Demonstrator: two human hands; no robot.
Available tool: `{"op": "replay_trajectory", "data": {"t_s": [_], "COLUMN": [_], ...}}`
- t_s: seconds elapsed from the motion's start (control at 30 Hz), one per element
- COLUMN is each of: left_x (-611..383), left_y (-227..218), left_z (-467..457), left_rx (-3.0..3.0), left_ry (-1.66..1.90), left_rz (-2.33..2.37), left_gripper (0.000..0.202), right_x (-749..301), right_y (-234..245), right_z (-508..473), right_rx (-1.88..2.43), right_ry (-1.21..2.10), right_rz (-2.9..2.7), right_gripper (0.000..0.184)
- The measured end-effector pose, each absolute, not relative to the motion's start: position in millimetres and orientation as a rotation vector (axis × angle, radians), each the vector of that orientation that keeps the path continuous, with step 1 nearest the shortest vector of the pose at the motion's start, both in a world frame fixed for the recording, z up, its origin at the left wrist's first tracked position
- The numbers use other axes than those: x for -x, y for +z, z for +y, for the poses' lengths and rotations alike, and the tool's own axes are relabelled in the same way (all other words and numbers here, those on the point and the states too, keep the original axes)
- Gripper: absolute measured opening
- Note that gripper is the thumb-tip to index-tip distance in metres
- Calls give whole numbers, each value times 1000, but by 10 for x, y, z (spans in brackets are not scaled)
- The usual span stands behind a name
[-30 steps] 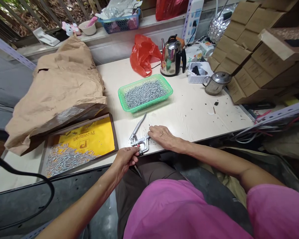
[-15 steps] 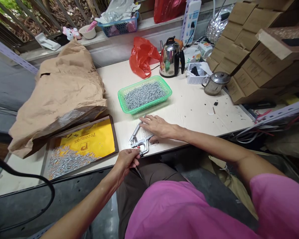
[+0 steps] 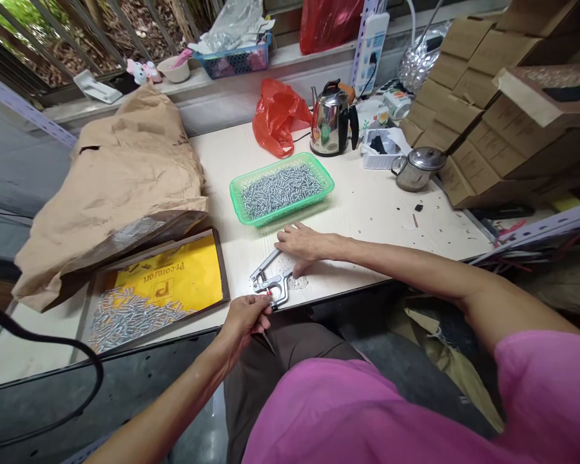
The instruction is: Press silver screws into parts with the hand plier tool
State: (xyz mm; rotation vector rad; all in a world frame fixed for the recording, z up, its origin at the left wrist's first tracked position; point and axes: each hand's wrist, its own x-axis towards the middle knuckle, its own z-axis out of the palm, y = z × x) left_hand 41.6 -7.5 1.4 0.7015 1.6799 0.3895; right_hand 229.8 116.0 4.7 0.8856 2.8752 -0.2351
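Silvery spring-loaded hand pliers [image 3: 267, 263] lie at the table's front edge, with a coil spring between the arms and a red bit in the jaw. My right hand [image 3: 305, 245] is around the handles, fingers over the far one and thumb by the near one. At the jaw end, my left hand [image 3: 247, 316] pinches with thumb and fingertips; what it holds is too small and covered to make out. Beyond the pliers stands a green basket [image 3: 236, 201] full of small metal pins or screws. Similar metal pieces [image 3: 125, 319] lie in a shallow tray [image 3: 220, 264] on the left.
Brown paper [image 3: 125, 174] covers the left back. A red plastic bag [image 3: 276, 119], an electric kettle [image 3: 329, 122], a white basket [image 3: 379, 160] and a lidded metal cup [image 3: 418, 171] stand farther back. Cardboard boxes [image 3: 493, 122] are stacked at the right. Dark scraps [image 3: 418, 207] dot the table.
My right hand has closed somewhat, and the pliers' handles are nearer each other. My left hand stays at the jaw. The whole view has shifted slightly.
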Motion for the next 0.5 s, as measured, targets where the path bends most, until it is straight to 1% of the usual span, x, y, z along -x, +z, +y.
{"op": "replay_trajectory", "data": {"t_s": [0.13,0.2,0.27,0.4,0.5], "left_x": [-399,-388,-387,-454,-548], "left_y": [-3,16,57,126,85], "left_z": [-92,-132,-178,-148,46], "left_rx": [-712,-813,-1109,-2004,-2388], "left_ry": [385,361,338,340,249], "left_rz": [1666,1692,1785,1930,1783], "left_gripper": [35,37,35,28,41], "right_x": [-2318,-2338,-2361,-2380,-2369], "right_y": [37,44,53,55,36], "right_z": [1096,1051,998,907,877], "right_rx": [-912,-938,-965,-1008,-1034], "right_ry": [-219,-228,-235,-253,-244], "right_rz": [2859,2857,2866,2872,2866], "right_gripper": [59,55,51,49,49]}}
